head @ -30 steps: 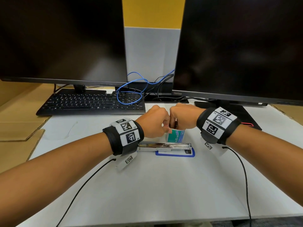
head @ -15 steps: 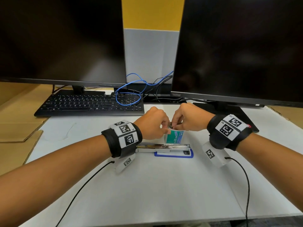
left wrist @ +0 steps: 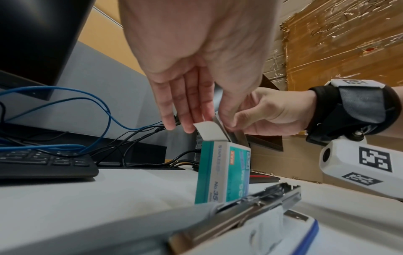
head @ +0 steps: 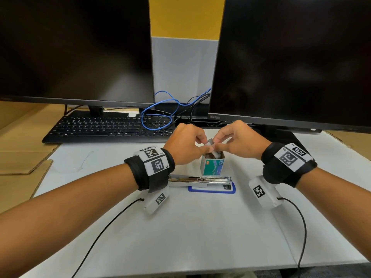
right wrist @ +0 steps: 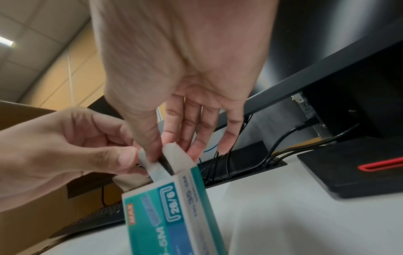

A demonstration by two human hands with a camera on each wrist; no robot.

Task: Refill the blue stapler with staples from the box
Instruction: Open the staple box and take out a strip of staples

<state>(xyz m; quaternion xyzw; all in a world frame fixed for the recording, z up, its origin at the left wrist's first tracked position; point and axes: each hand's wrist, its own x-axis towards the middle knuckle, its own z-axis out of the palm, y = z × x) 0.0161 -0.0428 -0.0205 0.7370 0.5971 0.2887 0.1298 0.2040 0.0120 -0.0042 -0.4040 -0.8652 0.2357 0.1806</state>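
A teal staple box (head: pixel 212 167) stands upright on the white desk with its top flaps open. A grey staple strip (head: pixel 210 143) sticks up out of it, also seen in the right wrist view as the staple strip (right wrist: pixel 157 170). My left hand (head: pixel 203 146) pinches the strip's top end between thumb and forefinger. My right hand (head: pixel 216 146) holds the strip from the other side, thumb against it, fingers behind a flap (right wrist: pixel 174 151). The blue stapler (head: pixel 210 184) lies just in front of the box, swung open, with its metal magazine (left wrist: pixel 250 207) bare.
A black keyboard (head: pixel 108 127) and looped blue cable (head: pixel 156 119) lie behind my left hand. Two dark monitors (head: pixel 291 57) stand at the back; the right one's black base (right wrist: pixel 353 170) sits close behind the box. Cardboard (head: pixel 22 157) borders the desk's left side.
My hands were fists pressed together over the box. They have drawn slightly apart and risen, and the staple strip now shows above the box's open top. My right wrist has shifted right.
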